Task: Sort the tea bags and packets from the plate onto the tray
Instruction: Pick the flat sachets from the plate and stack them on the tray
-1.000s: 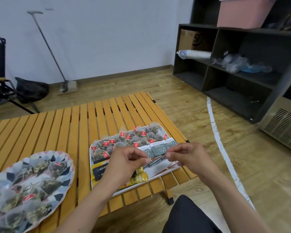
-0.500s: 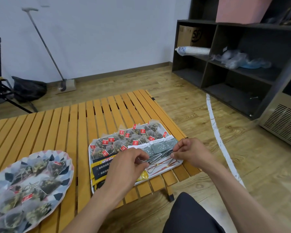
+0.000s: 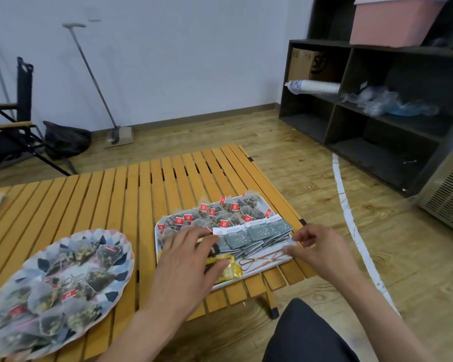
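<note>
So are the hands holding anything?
The left hand holds nothing, fingers spread over the tray. The right hand curls at the tray's right edge; a pinch cannot be told.

left hand [image 3: 186, 259] splayed, right hand [image 3: 318, 250] loosely curled

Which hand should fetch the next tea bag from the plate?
Left. The left hand is open over the left half of the tray, nearer the plate; the right hand sits at the tray's right edge.

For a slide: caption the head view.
Left hand over packets on the tray, right hand at its edge; tea bags lie on the plate.
</note>
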Demonstrator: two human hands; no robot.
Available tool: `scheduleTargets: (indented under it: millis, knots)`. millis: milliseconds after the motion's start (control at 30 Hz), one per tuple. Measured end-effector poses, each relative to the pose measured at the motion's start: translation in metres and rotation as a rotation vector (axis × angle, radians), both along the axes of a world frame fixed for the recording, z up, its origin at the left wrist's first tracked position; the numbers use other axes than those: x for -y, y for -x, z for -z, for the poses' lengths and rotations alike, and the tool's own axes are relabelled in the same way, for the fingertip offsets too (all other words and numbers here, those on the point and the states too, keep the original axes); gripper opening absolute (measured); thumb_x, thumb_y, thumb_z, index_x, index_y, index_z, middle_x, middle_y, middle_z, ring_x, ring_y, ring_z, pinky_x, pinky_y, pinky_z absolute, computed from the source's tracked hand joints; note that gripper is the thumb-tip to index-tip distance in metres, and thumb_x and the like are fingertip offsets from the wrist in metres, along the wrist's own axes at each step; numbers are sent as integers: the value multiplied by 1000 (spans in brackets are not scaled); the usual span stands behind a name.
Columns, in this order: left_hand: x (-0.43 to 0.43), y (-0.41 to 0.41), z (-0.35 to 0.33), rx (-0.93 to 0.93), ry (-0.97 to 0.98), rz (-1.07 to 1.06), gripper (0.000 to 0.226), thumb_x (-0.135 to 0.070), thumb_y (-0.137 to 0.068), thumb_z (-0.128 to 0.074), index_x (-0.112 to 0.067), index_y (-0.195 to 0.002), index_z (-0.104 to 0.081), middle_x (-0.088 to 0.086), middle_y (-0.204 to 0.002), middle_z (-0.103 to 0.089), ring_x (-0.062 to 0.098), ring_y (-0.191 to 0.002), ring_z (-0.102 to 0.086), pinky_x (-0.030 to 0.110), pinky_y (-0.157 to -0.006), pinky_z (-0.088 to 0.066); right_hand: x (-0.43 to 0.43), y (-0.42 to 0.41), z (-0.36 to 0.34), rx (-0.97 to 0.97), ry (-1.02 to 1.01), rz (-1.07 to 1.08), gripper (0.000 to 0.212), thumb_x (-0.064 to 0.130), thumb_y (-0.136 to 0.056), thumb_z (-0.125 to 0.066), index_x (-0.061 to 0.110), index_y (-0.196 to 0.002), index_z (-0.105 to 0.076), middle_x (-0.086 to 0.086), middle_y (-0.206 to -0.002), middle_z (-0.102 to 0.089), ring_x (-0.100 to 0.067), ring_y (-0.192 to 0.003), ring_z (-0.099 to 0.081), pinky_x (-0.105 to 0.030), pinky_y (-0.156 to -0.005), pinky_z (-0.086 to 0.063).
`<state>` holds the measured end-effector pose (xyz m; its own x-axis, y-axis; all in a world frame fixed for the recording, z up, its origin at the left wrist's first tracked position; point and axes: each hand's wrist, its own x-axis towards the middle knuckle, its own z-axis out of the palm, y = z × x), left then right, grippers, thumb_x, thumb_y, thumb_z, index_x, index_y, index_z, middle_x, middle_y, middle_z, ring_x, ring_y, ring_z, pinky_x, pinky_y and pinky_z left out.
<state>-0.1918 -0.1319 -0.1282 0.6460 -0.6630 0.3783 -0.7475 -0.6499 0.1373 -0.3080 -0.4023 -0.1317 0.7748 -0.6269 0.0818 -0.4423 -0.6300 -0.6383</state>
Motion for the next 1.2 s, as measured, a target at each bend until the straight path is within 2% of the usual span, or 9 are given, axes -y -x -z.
scheduleTargets:
  millis: [133, 233, 367, 467, 567, 767, 900, 1033, 1200]
  knots:
    - [-33, 12, 5, -140, -117, -205, 97, -92, -79, -24, -30, -153, -35, 1, -161, -29, 26, -153, -23, 49, -122, -32, -11, 7, 3, -163, 111, -50, 46, 61, -61, -89, 33, -88, -66, 14, -85, -62, -8, -78, -63, -31, -65, -54]
    - [-46, 24, 9, -224, -140, -289, 106, -92, -77, -33, -25, -158, -22, 7, -166, -19, 28, -155, -17, 45, -123, -31, -19, 7, 8, -166, 137, -27, 43, 56, -61, -90, 29, -85, -67, 11, -76, -66, -11, -71, -64, -35, -64, -57]
    - [-53, 31, 17, -318, -62, -319, 104, -80, -83, -51, -21, -158, -12, 6, -165, -24, 24, -152, -26, 35, -118, -37, -26, 7, 11, -133, 173, 17, 43, 55, -63, -90, 29, -91, -68, 10, -78, -69, -14, -75, -67, -33, -64, -57]
    - [-51, 28, 22, -349, 1, -316, 100, -70, -84, -62, -20, -156, -15, 1, -155, -42, 18, -141, -46, 31, -111, -46, -26, 4, 14, -138, 180, 28, 45, 56, -65, -89, 28, -94, -70, 6, -85, -74, -14, -79, -69, -33, -66, -57]
    - [-48, 20, 24, -385, 23, -320, 98, -62, -83, -70, -20, -154, -18, -1, -146, -52, 16, -131, -56, 29, -103, -52, -22, -1, 17, -125, 148, 32, 45, 54, -65, -90, 24, -95, -73, 5, -85, -75, -14, -78, -68, -29, -65, -54]
    - [-30, -35, 20, -446, 108, -287, 91, -49, -82, -80, -19, -150, -26, 3, -139, -59, 19, -123, -62, 31, -96, -55, -17, -46, 15, -88, 106, 22, 34, 49, -73, -87, 22, -83, -68, 6, -78, -70, -15, -77, -65, -25, -55, -39]
    - [-7, -96, 15, -496, 141, -297, 89, -40, -80, -84, -17, -145, -29, 5, -133, -63, 20, -116, -65, 34, -92, -58, -5, -100, 9, -62, 55, 28, 30, 42, -78, -86, 19, -83, -68, 3, -81, -70, -14, -75, -63, -25, -58, -43]
    - [17, -156, 13, -506, 167, -302, 87, -35, -81, -84, -15, -146, -30, 7, -133, -63, 22, -117, -64, 35, -95, -57, 16, -165, 6, -65, 48, 44, 29, 41, -78, -86, 18, -86, -70, -1, -86, -72, -17, -77, -63, -26, -64, -43]
    - [42, -220, 14, -499, 173, -298, 84, -33, -82, -84, -13, -145, -33, 8, -133, -64, 23, -118, -64, 28, -90, -53, 41, -230, 8, -45, 52, 71, 30, 40, -75, -88, 18, -86, -72, -4, -89, -75, -23, -85, -67, -27, -67, -42]
